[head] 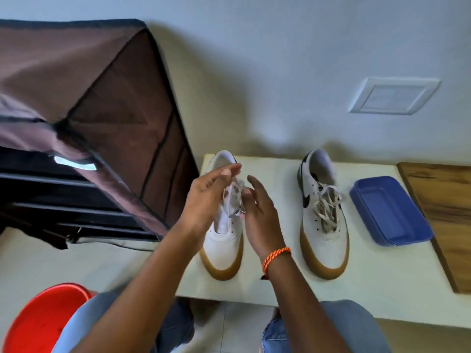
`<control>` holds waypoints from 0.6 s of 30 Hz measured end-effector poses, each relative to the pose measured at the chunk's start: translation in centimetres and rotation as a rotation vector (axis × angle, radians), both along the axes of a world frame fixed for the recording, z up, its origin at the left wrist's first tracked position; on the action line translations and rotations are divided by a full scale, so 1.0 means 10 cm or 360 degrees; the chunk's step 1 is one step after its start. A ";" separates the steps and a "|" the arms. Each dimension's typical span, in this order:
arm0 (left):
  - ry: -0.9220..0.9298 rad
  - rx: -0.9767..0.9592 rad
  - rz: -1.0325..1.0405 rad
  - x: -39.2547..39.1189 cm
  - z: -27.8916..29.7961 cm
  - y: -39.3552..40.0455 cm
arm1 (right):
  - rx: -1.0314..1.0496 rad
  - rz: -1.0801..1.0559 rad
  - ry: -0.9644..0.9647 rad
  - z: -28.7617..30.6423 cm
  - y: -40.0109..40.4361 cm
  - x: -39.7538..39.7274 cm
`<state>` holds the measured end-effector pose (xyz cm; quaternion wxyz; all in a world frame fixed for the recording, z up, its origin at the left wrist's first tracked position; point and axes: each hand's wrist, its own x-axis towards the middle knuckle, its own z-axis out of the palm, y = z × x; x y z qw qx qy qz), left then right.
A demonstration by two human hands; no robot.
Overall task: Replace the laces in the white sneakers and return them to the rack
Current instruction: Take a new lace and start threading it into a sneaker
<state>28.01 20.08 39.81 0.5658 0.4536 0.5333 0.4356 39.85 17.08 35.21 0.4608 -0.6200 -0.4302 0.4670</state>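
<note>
Two white sneakers with tan soles stand side by side on a low white table, toes toward me. Over the left sneaker both my hands work at its lace. My left hand pinches the white lace above the eyelets, fingers closed on it. My right hand, with an orange cord at the wrist, touches the lace from the right, fingers partly spread. The right sneaker has a black swoosh and loosely threaded laces, and nothing touches it.
A brown fabric shoe rack with dark shelves stands to the left, its front flap raised. A blue plastic tray lies right of the sneakers, a wooden board beyond it. A red stool sits at bottom left. My knees are below the table edge.
</note>
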 end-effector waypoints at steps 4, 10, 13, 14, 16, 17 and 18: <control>0.0189 -0.0058 0.0241 -0.34 -0.15 -0.09 | -0.0098 0.0065 -0.0320 0.02 -0.01 -0.05; 0.0523 -0.0273 0.0305 -0.45 -0.61 -0.19 | -0.0179 0.0059 -0.0513 -0.06 0.03 0.11; 0.1101 -0.0145 0.0046 -0.42 -0.66 -0.18 | -0.0281 0.0084 -0.0782 -0.10 0.06 0.19; 0.1247 -0.0099 -0.0030 -0.42 -0.67 -0.19 | -0.0319 0.0096 -0.0849 -0.11 0.08 0.21; 0.1447 -0.0050 -0.0139 -0.39 -0.68 -0.21 | -0.0369 0.0111 -0.0882 -0.13 0.12 0.24; 0.1513 -0.0043 -0.0171 -0.38 -0.69 -0.21 | -0.0382 0.0125 -0.0913 -0.15 0.13 0.25; 0.1560 -0.0038 -0.0193 -0.37 -0.70 -0.21 | -0.0383 0.0151 -0.0979 -0.18 0.14 0.26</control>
